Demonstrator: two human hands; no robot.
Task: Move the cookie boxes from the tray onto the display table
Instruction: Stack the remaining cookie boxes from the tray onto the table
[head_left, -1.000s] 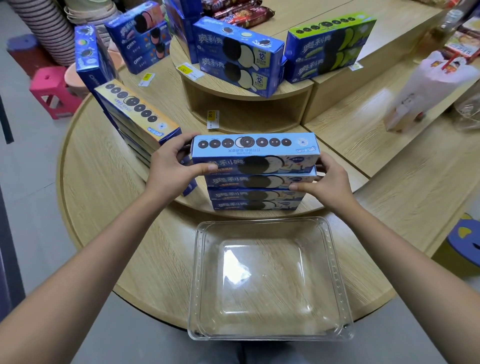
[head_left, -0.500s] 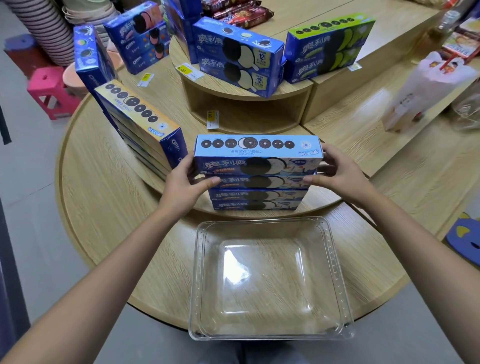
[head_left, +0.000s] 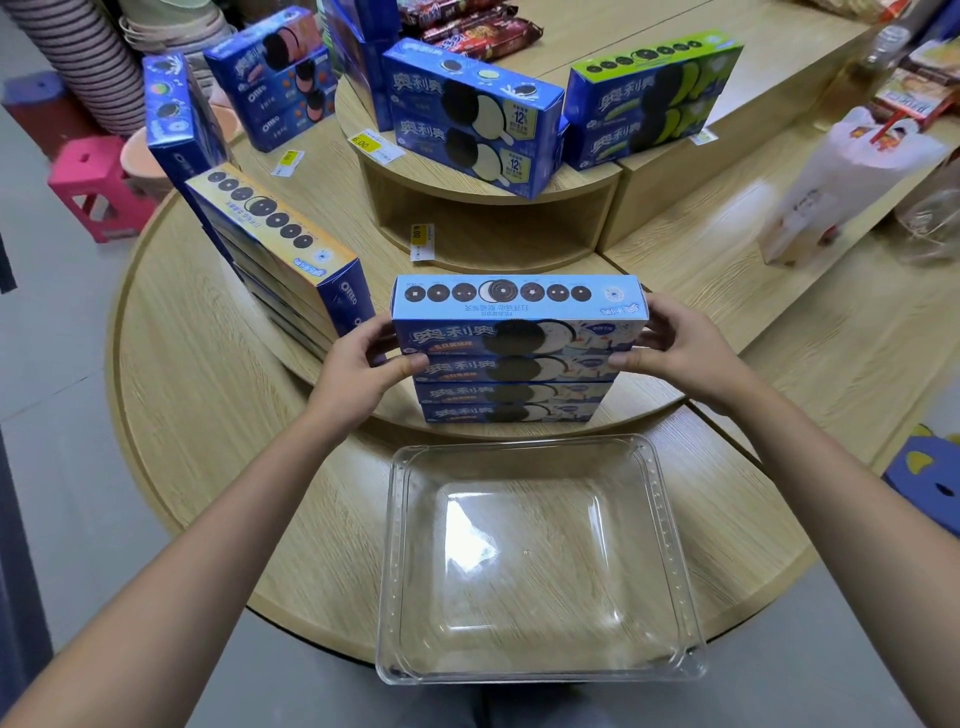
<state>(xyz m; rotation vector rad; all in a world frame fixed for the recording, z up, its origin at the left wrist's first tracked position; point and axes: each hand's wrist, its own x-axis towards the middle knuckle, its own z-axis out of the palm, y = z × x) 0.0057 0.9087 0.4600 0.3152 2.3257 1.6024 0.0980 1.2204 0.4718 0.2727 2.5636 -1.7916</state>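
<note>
Your round wooden counter carries the clear tray at its near edge. Just beyond the tray, on the raised middle tier, sits the stack of four blue cookie boxes. Your left hand and right hand clasp the ends of the top box, each grip curled round it, thumbs on the stack's front.

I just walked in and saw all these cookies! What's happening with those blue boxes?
A person is putting cookie boxes on the wooden display table. The left hand and right hand each hold one end of the top box on a stack of four blue boxes. The clear tray in front holds no boxes, so this looks like the last one being set in place.
</note>
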